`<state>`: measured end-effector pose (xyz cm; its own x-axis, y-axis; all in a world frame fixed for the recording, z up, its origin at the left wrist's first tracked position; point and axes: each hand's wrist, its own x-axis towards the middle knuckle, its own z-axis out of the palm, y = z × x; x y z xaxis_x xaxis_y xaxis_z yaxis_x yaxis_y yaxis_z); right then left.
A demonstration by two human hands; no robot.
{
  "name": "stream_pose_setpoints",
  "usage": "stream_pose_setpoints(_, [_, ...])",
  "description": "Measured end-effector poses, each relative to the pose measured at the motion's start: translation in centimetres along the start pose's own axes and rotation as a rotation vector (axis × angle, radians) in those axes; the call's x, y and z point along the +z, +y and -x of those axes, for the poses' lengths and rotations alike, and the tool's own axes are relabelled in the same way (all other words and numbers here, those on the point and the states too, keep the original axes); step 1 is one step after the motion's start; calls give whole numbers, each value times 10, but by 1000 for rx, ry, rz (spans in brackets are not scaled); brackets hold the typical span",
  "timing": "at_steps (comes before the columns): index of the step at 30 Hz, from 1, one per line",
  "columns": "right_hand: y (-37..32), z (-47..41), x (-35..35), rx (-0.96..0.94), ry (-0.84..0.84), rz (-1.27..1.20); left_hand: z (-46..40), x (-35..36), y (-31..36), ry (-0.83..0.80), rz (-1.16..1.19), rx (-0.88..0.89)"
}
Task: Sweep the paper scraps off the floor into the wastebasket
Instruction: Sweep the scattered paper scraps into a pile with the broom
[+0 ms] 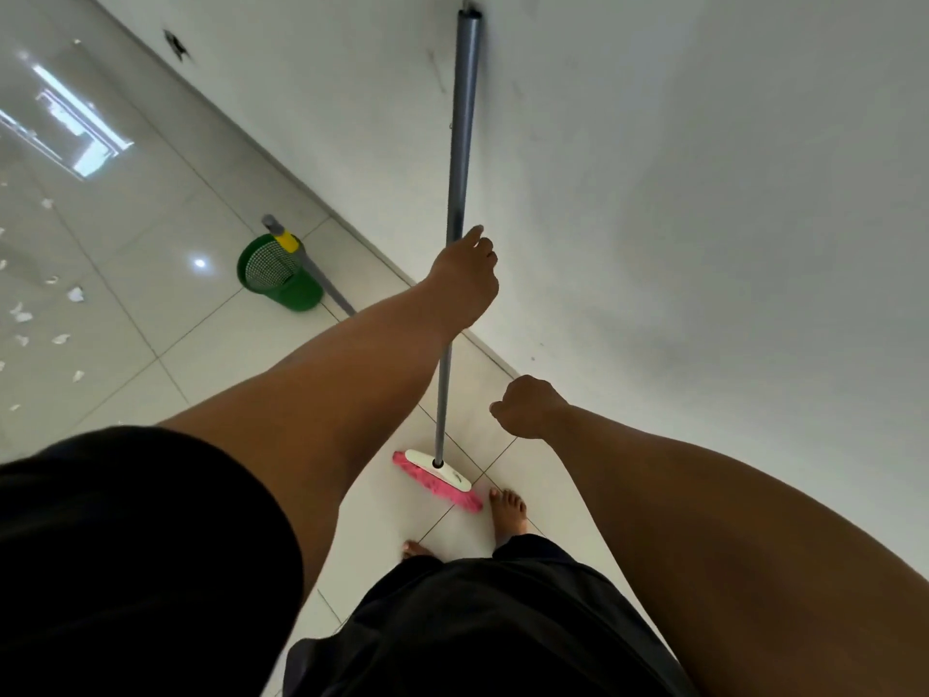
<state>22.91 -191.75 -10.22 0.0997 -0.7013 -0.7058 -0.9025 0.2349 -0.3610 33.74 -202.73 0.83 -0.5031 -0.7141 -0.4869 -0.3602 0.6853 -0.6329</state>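
A broom with a long grey handle (462, 133) leans upright against the white wall, its pink-bristled head (437, 479) on the floor by my bare feet. My left hand (465, 279) is wrapped around the handle at mid-height. My right hand (528, 407) hangs in a loose fist to the right of the handle, holding nothing. A green wastebasket (279, 274) stands on the floor by the wall to the left. Several white paper scraps (75, 294) lie scattered over the glossy tiles at the far left.
A second grey stick with a yellow collar (287, 241) leans across the wastebasket toward the wall. The white wall (704, 193) fills the right side. Shiny white floor tiles (166, 314) spread out to the left.
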Motion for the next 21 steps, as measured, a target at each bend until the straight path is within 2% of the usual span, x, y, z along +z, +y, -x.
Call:
stream_pose_setpoints(6, [2, -10, -1, 33, -36, 21, -21, -5, -14, -41, -102, -1])
stream_pose_setpoints(21, [-7, -33, -9, 59, -80, 0, -35, -5, -28, -264, -119, -29])
